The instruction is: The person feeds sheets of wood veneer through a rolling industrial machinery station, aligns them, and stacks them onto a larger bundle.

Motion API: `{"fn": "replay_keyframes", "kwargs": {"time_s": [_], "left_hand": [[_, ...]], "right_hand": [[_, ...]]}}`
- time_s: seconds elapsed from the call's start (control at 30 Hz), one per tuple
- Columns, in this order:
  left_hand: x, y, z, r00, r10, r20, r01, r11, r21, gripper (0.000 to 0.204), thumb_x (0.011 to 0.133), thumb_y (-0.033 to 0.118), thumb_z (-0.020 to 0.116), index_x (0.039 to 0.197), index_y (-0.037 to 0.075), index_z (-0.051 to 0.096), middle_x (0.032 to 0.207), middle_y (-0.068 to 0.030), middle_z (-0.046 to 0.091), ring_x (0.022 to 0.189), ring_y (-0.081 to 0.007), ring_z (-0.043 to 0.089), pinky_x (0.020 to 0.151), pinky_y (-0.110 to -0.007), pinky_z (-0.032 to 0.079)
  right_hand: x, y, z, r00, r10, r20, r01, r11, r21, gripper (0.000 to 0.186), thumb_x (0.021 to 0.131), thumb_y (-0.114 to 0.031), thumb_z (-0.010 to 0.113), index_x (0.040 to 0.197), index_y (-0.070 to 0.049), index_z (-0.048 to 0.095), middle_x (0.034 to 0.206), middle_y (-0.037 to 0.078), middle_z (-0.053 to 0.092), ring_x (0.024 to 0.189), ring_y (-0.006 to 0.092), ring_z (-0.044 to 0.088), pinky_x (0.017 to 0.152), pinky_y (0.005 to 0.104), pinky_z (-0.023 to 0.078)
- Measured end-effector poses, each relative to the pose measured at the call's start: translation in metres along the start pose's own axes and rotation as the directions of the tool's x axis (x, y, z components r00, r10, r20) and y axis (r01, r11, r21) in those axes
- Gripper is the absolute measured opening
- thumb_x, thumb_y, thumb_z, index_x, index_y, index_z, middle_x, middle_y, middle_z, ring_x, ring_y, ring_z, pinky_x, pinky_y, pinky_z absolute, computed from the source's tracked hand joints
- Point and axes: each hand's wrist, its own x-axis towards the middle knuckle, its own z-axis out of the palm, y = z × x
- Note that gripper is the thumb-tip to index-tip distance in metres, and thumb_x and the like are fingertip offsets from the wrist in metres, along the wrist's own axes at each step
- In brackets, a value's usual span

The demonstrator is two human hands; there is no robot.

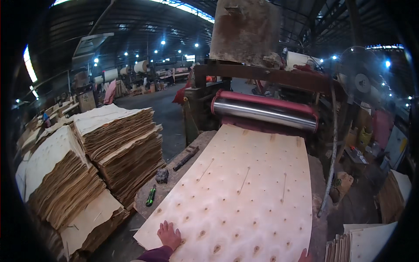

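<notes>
A large pale wood veneer sheet point(262, 179), dotted with knots and a few thin dark slits, lies on a worn bench. Its far end reaches the foot of a machine with a shiny steel roller point(262, 112) and a red roller point(266, 98). My left hand point(169, 236) rests palm down near the sheet's near left edge, fingers stretched forward and holding nothing. At the lower rim my right hand point(304, 256) touches the sheet's right edge. Only a small part of that hand shows, so its grip is hidden.
Left of the sheet, the bench point(142, 192) bears a green utility knife point(151, 195), a small dark block point(162, 176) and a dark bar point(186, 158). Tall veneer stacks point(124, 135) stand further left. More sheets point(371, 242) lean at lower right, near a slanting pole point(332, 161).
</notes>
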Motion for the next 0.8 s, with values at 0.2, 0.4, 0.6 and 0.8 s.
{"fn": "replay_keyframes", "kwargs": {"time_s": [0.2, 0.4, 0.6, 0.8], "left_hand": [[-0.002, -0.001, 0.002, 0.999, 0.017, -0.047, -0.016, 1.000, 0.023, 0.050, 0.079, 0.029, 0.062, 0.122, 0.005, 0.051, 0.137, -0.0230, 0.043, 0.130, -0.0420, 0.033, 0.103, -0.053, 0.025], [-0.002, -0.001, 0.001, 0.998, 0.027, -0.064, -0.026, 1.000, 0.012, 0.050, 0.079, 0.028, 0.062, 0.121, 0.005, 0.052, 0.136, -0.0228, 0.044, 0.130, -0.0418, 0.034, 0.103, -0.054, 0.025], [-0.001, -0.003, 0.000, 0.998, 0.025, -0.056, -0.026, 1.000, -0.006, 0.049, 0.079, 0.028, 0.062, 0.121, 0.005, 0.053, 0.136, -0.0232, 0.044, 0.130, -0.0417, 0.033, 0.103, -0.054, 0.025], [-0.001, -0.002, 0.000, 0.998, 0.035, -0.050, -0.034, 0.999, 0.015, 0.049, 0.079, 0.027, 0.062, 0.121, 0.005, 0.051, 0.135, -0.0238, 0.043, 0.128, -0.0429, 0.034, 0.101, -0.055, 0.026]], "right_hand": [[-0.015, -0.017, -0.020, 1.000, 0.004, 0.010, -0.005, 0.999, 0.034, 0.079, 0.090, -0.066, 0.035, 0.118, 0.003, 0.058, 0.112, 0.030, 0.060, 0.106, 0.0481, 0.056, 0.093, 0.0513, 0.044], [-0.009, -0.008, -0.012, 1.000, 0.004, 0.007, -0.004, 0.998, 0.058, 0.079, 0.090, -0.066, 0.035, 0.118, 0.004, 0.058, 0.113, 0.031, 0.059, 0.108, 0.0476, 0.055, 0.093, 0.0512, 0.044], [-0.015, -0.017, -0.018, 1.000, 0.008, 0.008, -0.009, 1.000, 0.024, 0.080, 0.090, -0.067, 0.034, 0.115, 0.005, 0.060, 0.110, 0.031, 0.061, 0.106, 0.0479, 0.057, 0.092, 0.0512, 0.045], [0.004, 0.008, 0.007, 1.000, 0.028, -0.014, -0.028, 1.000, -0.012, 0.083, 0.089, -0.069, 0.032, 0.104, 0.006, 0.065, 0.097, 0.031, 0.064, 0.096, 0.0476, 0.061, 0.084, 0.0518, 0.048]]}}
